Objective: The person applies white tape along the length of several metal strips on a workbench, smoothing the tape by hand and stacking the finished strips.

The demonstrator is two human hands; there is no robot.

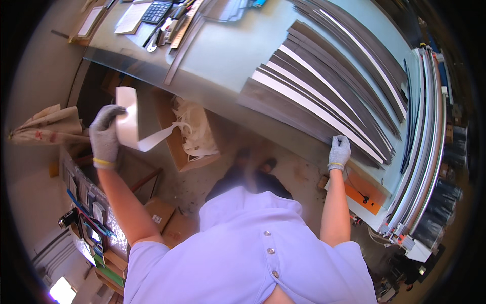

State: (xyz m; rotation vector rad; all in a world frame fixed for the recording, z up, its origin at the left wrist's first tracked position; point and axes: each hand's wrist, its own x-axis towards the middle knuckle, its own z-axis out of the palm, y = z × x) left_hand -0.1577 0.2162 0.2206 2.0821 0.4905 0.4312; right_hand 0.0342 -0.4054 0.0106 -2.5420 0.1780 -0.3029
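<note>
My left hand (105, 134), in a grey glove with a yellow cuff, is raised at the left and closed on a wide white strip (127, 119). The strip bends below the hand, and its tail runs right toward a cardboard box (195, 163). Inside the box lies a tangle of curled white strips (195, 129). At the table's near edge, my right hand (339, 150), gloved the same way, has its fingers closed beside the nearest dark flat strip (283, 114). What those fingers pinch is hidden. Several dark and white strips lie side by side beyond it.
The light table (228, 55) holds a calculator (157, 12), a ruler (186, 23) and small tools at its far left. Long rails (430, 142) run along the right side. An orange panel (362, 200) lies below my right hand. A cloth (50, 126) hangs at left.
</note>
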